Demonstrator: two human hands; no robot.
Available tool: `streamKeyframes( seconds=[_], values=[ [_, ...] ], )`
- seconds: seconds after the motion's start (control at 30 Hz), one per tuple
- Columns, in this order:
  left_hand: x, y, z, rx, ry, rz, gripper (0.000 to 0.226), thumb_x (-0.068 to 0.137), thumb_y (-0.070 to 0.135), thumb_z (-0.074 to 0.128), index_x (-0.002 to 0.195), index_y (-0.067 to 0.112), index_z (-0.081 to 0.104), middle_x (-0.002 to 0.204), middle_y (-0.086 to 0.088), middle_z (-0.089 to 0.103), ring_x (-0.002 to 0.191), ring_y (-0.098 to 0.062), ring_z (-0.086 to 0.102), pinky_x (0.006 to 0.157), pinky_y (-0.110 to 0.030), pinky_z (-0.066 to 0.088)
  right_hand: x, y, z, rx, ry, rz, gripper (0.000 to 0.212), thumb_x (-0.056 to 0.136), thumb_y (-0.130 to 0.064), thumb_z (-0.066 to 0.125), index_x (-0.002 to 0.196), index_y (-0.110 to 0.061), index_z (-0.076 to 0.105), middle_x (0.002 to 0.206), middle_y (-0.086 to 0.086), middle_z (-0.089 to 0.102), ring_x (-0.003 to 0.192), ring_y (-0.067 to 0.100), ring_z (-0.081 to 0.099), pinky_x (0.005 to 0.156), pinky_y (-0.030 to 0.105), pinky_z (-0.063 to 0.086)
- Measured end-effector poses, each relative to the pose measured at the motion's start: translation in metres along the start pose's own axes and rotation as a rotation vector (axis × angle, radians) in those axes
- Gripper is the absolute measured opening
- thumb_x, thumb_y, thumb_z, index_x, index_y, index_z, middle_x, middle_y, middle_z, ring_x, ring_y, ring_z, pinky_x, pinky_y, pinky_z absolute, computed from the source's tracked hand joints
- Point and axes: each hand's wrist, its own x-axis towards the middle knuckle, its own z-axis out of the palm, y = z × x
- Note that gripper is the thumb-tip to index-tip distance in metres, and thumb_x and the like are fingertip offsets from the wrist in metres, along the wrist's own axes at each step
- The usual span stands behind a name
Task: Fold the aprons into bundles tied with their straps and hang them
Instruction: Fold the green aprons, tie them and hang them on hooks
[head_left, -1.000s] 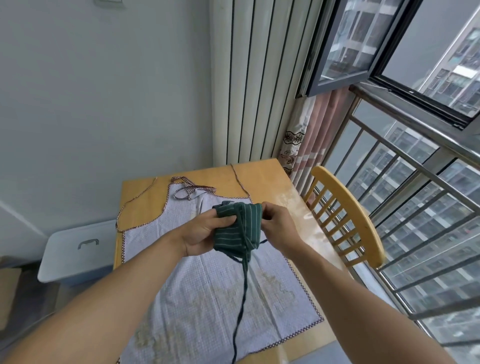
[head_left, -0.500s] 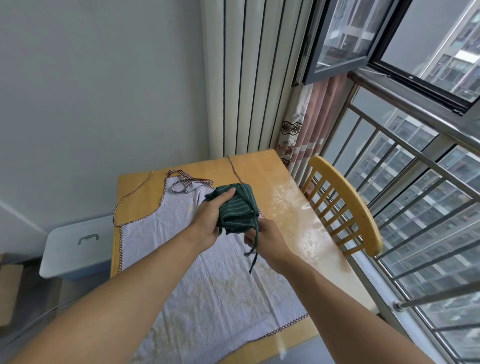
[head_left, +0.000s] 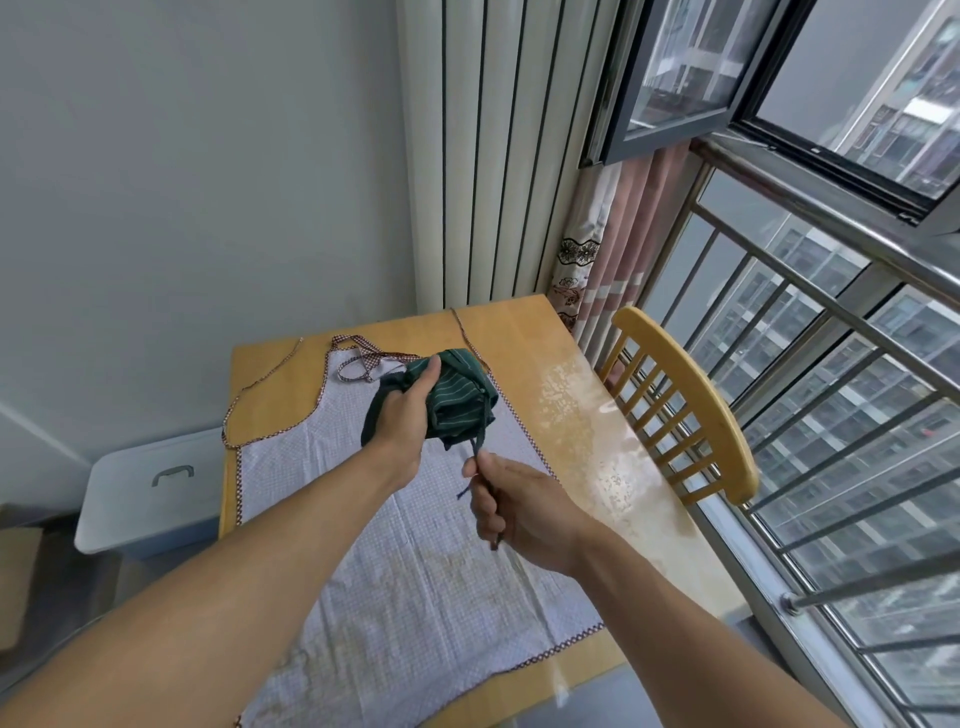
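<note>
My left hand (head_left: 402, 421) grips the folded green striped apron (head_left: 457, 402), thumb on top and fingers curled round its near side, holding the bundle up in the air above the far part of the desk (head_left: 524, 332). A dark green strap (head_left: 479, 447) runs round the bundle and drops from its near end to my right hand (head_left: 511, 506), which pinches the strap between thumb and curled fingers just below and in front of the bundle; the strap's short tail shows beside my fingers and under the heel of the hand.

Under both hands a white checked apron (head_left: 415, 561) lies spread flat on the desk, bib toward the wall, its red-checked neck loop (head_left: 363, 361) bunched at the top and its thin ties trailing over the wood to either side.

A yellow wooden chair (head_left: 691, 395) stands at the right edge of the desk, next to the window railing (head_left: 831, 332). A pale storage box (head_left: 150, 488) with a handle sits on the floor to the left of the desk.
</note>
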Motion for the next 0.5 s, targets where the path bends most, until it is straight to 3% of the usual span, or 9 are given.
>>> streamKeyframes(
  seconds=[0.13, 0.27, 0.37, 0.5],
  values=[
    [-0.01, 0.009, 0.006, 0.05, -0.259, -0.043, 0.044, 0.1, 0.044, 0.057, 0.122, 0.008, 0.07, 0.116, -0.011, 0.076, 0.11, -0.026, 0.071, 0.089, -0.035, 0.055, 0.007, -0.002, -0.01, -0.096, -0.161, 0.147, 0.028, 0.105, -0.037, 0.049, 0.099, -0.018, 0.068, 0.067, -0.002, 0.04, 0.054, 0.011, 0.029, 0.056, 0.025, 0.023],
    [-0.016, 0.02, 0.004, 0.161, -0.378, -0.062, 0.049, 0.098, 0.045, 0.056, 0.124, 0.006, 0.068, 0.118, -0.011, 0.075, 0.109, -0.023, 0.07, 0.093, -0.033, 0.052, 0.015, -0.008, -0.026, -0.212, -0.2, 0.215, 0.024, 0.101, -0.038, 0.054, 0.096, -0.019, 0.068, 0.066, -0.004, 0.044, 0.053, 0.01, 0.03, 0.055, 0.026, 0.021],
    [-0.02, 0.022, 0.001, 0.282, -0.488, -0.097, 0.05, 0.09, 0.049, 0.062, 0.113, 0.005, 0.071, 0.106, -0.011, 0.076, 0.099, -0.024, 0.071, 0.091, -0.032, 0.053, 0.021, -0.024, -0.032, -0.379, -0.233, 0.277, 0.021, 0.104, -0.029, 0.054, 0.089, -0.018, 0.064, 0.067, -0.002, 0.048, 0.053, 0.011, 0.033, 0.054, 0.027, 0.024],
    [-0.022, 0.024, 0.0, 0.463, -0.7, -0.145, 0.037, 0.09, 0.044, 0.061, 0.1, 0.009, 0.068, 0.083, 0.001, 0.074, 0.076, -0.014, 0.07, 0.071, -0.022, 0.052, 0.032, -0.049, -0.041, -0.652, -0.281, 0.367, 0.034, 0.106, -0.019, 0.044, 0.076, -0.02, 0.059, 0.066, -0.001, 0.046, 0.052, 0.01, 0.033, 0.05, 0.025, 0.025]
  ],
)
